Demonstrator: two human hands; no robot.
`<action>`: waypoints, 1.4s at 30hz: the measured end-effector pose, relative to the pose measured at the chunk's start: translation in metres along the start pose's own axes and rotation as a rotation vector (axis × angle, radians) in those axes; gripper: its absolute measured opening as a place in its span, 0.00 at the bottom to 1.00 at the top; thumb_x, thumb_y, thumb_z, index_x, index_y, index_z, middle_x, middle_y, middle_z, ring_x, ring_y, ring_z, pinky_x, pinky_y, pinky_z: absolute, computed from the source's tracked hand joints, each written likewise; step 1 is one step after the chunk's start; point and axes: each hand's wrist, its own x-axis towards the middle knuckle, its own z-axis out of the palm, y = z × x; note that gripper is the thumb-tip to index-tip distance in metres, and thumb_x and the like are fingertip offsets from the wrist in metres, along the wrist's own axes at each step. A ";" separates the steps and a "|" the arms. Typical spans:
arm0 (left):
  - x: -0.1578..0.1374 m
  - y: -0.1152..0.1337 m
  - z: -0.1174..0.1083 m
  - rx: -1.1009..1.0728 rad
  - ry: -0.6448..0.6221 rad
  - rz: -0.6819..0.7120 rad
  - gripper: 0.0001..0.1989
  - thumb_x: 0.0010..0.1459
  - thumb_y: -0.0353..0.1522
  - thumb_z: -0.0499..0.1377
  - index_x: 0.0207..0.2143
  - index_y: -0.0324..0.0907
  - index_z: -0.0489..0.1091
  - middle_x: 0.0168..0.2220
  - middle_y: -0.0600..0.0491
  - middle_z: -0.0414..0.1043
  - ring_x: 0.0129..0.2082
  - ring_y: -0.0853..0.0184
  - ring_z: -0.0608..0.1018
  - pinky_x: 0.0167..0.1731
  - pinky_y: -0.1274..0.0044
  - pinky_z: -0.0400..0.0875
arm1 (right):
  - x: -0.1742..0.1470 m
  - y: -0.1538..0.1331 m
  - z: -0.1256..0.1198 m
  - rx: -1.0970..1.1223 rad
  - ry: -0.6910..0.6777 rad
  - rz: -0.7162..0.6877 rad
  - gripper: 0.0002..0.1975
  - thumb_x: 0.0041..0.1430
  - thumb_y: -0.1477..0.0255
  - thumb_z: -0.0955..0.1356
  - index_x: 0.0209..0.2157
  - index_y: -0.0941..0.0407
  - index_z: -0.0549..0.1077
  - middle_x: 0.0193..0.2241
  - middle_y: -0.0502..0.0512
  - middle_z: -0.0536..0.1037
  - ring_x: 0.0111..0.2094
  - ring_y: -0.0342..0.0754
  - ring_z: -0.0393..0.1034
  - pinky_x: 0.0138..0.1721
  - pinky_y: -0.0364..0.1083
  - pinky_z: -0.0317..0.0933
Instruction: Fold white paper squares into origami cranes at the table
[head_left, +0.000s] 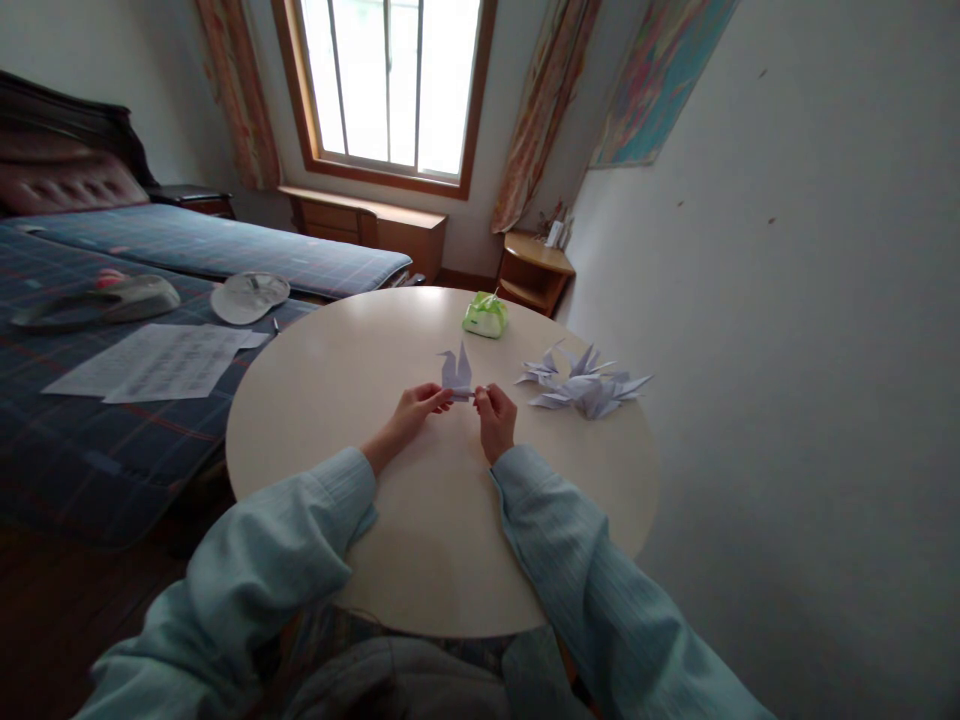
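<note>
A folded white paper crane [454, 372] is held upright over the middle of the round table, its pointed neck and tail rising. My left hand [421, 405] pinches its lower left side between thumb and fingers. On the right, my right hand [495, 412] is closed on the crane's lower right edge, with fingertips pressed together. The paper between the fingertips is partly hidden. Several more white paper cranes [589, 382] lie in a pile to the right of my right hand.
Beyond the crane, a green and white tissue pack [486, 315] stands near the far edge of the round table [315, 400]. At left, a bed [112, 480] holds printed sheets [161, 360], a white cap [250, 297] and a bag [142, 297]. The wall [787, 400] borders the table's right side.
</note>
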 end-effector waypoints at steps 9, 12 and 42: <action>-0.001 0.000 0.000 -0.011 -0.008 -0.008 0.15 0.40 0.42 0.60 0.22 0.38 0.68 0.21 0.55 0.68 0.23 0.72 0.69 0.28 0.78 0.62 | 0.000 -0.001 0.000 -0.025 0.005 -0.018 0.15 0.52 0.66 0.59 0.15 0.56 0.58 0.14 0.43 0.55 0.19 0.39 0.50 0.22 0.40 0.46; 0.000 -0.001 0.000 0.004 0.004 -0.002 0.16 0.40 0.43 0.61 0.22 0.38 0.68 0.21 0.55 0.68 0.23 0.72 0.69 0.28 0.78 0.62 | 0.000 -0.002 0.001 -0.033 0.019 0.012 0.15 0.51 0.66 0.60 0.15 0.56 0.58 0.14 0.43 0.55 0.19 0.38 0.50 0.21 0.40 0.45; 0.004 -0.007 -0.004 0.062 0.112 0.110 0.19 0.43 0.46 0.57 0.19 0.38 0.63 0.19 0.57 0.63 0.22 0.73 0.67 0.26 0.79 0.63 | 0.002 0.003 0.007 0.084 -0.167 0.184 0.12 0.43 0.63 0.66 0.27 0.56 0.64 0.26 0.49 0.71 0.29 0.43 0.67 0.29 0.43 0.62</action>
